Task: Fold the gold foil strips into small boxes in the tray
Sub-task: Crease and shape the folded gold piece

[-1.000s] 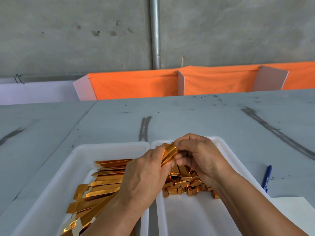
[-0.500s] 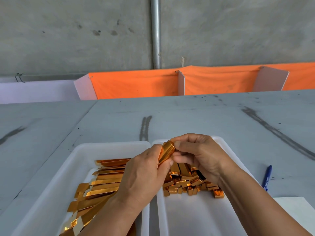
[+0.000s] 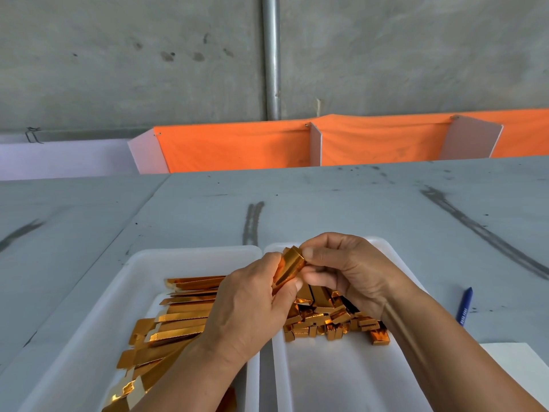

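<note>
- Grey scuffed table (image 3: 326, 203) carries two white plastic trays (image 3: 98, 322), lower frame
- Centre frame: left hand (image 3: 246, 310) and right hand (image 3: 350, 272) both pinch one half-folded gold foil strip (image 3: 289, 267) over the trays
- Slipping thumbs could crush it, or let it spring open

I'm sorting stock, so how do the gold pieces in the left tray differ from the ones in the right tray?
The left tray holds long flat strips; the right tray holds short folded boxes. The strips lie overlapping, roughly side by side; the boxes sit in a jumbled heap. The strips reach the tray's near end; the boxes bunch in the far half. Both are shiny gold foil.
</note>
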